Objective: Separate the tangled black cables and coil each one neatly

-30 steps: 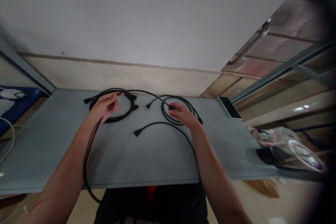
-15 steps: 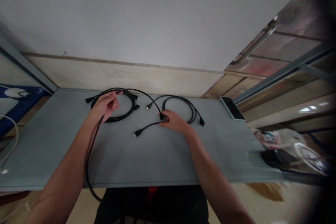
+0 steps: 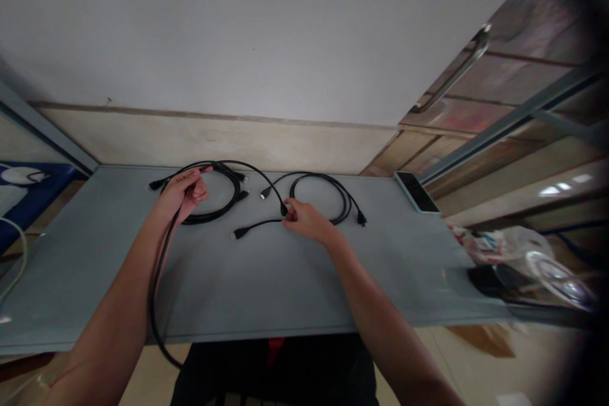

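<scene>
A black cable (image 3: 153, 292) runs up from below the table's front edge to my left hand (image 3: 183, 193), whose fingers are closed on it. From there it arches right to its plug (image 3: 284, 209), which my right hand (image 3: 304, 219) pinches between thumb and fingers. Behind my left hand lies a coiled black cable (image 3: 236, 200), partly hidden by that hand. A second looped black cable (image 3: 345, 193) rests behind my right hand, its plug (image 3: 362, 219) at the right. Another plug (image 3: 240, 233) lies left of my right hand; its cable passes behind the fingers.
The grey table (image 3: 266, 292) meets a pale wall (image 3: 238, 139) at the back. A phone (image 3: 417, 192) lies near its back right corner. Beyond the right end are a plastic bag (image 3: 523, 241) and a metal fan-like object (image 3: 561, 279). A blue surface (image 3: 42, 203) stands at the left.
The whole view has shifted slightly. My right hand and the plug it pinches have moved a little left, and its fingers have closed more around the plug. My left hand keeps its hold.
</scene>
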`<state>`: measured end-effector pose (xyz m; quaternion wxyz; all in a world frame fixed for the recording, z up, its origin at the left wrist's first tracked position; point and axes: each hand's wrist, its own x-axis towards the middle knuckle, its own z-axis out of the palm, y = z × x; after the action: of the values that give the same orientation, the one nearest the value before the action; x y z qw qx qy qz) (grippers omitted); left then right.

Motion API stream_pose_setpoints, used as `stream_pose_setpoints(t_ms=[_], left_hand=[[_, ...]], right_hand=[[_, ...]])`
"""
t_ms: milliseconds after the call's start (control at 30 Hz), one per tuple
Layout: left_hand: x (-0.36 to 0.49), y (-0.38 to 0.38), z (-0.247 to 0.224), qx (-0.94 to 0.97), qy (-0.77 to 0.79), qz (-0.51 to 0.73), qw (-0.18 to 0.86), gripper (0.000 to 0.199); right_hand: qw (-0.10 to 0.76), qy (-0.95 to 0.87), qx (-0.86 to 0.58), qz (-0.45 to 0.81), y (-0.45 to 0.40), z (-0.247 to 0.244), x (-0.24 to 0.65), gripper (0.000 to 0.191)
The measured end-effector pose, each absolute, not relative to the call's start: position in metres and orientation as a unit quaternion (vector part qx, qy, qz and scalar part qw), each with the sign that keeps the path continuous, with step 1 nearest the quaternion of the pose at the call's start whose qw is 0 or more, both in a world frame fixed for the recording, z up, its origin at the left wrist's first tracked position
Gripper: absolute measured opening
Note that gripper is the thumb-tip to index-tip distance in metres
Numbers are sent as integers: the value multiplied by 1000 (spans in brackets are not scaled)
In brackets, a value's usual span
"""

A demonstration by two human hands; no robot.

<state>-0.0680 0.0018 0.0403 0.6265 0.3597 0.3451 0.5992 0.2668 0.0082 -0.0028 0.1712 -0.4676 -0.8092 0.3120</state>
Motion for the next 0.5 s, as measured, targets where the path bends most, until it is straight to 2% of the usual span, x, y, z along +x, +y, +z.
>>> stream_pose_setpoints(t_ms=[100, 233, 300, 433, 500], left_hand=[[-70, 3, 37, 358, 344, 590, 637, 24], [-70, 4, 35, 359, 348, 585, 638, 26], [-69, 4, 37, 360, 349, 586, 637, 25], [-69, 2, 42, 361, 348, 595, 628, 23], [-70, 2, 43, 363, 344, 603, 621, 22]], right_hand=[[227, -818, -447, 283, 13, -3, 269, 53], [312, -826, -403, 239, 19, 6, 277, 22], [374, -804, -407, 219, 21, 12, 283, 15], [487, -704, -475, 202, 30, 11, 303, 15], [505, -659, -513, 217, 38, 6, 316, 27]])
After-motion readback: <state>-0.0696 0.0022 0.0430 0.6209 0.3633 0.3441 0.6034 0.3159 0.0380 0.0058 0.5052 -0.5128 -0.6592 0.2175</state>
